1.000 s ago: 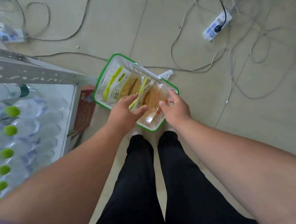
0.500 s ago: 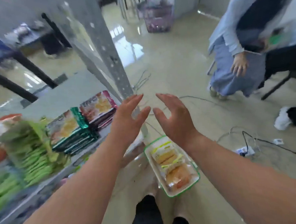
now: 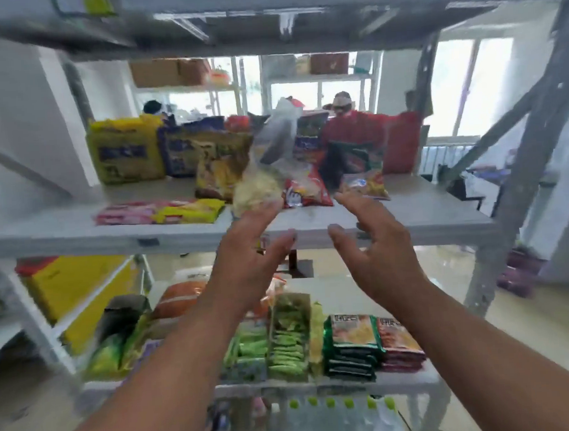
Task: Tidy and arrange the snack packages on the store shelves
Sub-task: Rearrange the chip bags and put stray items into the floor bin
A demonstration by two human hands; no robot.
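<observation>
A single head-worn wide-angle view faces straight ahead at a metal shelving unit point(image 3: 311, 237), close enough that both forearms reach in from the bottom edge. The middle shelf sits near the centre, a lower shelf of snack packages point(image 3: 351, 348) below, and the upper shelf's underside across the top. Edges bend and blur; windows point(image 3: 468, 87) show through behind

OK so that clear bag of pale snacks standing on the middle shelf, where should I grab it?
Probably grip the clear bag round its full lower part, coming from the front with the left hand, whose fingers are already at its base. The empty, twisted top leans right and looks floppy. The right hand could steady the other side.
</observation>
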